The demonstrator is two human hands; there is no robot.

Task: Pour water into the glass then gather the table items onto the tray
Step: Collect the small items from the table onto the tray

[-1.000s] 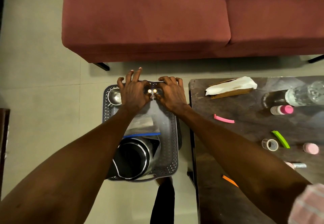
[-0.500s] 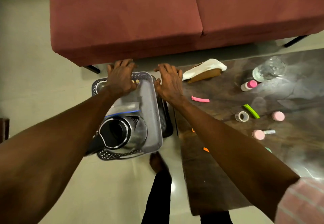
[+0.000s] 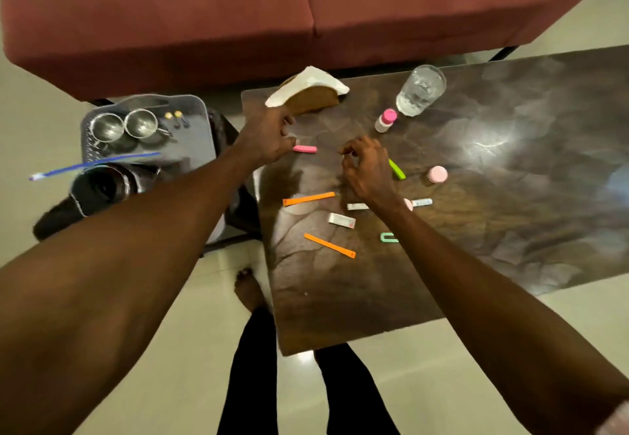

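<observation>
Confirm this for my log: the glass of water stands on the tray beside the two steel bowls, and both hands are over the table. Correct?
Not quite. The head view shows the glass standing on the table, not on the tray. The two steel bowls are on the tray, and the left hand and right hand are over the table.

Both bare forearms were extended forward from the lower corners of the view, converging toward the centre. The left hand (image 3: 269, 138) was seen at the end of a straight wrist, back of the hand uppermost, fingers curled inward toward the palm; whether anything was pinched between them could not be determined. The right hand (image 3: 366, 169) was held slightly nearer, wrist bent a little, with fingers curled loosely and thumb brought close to the fingertips. No object was seen held in it. The two hands were kept apart. One bare foot (image 3: 248, 288) and two dark-clad legs were recorded below.
</observation>
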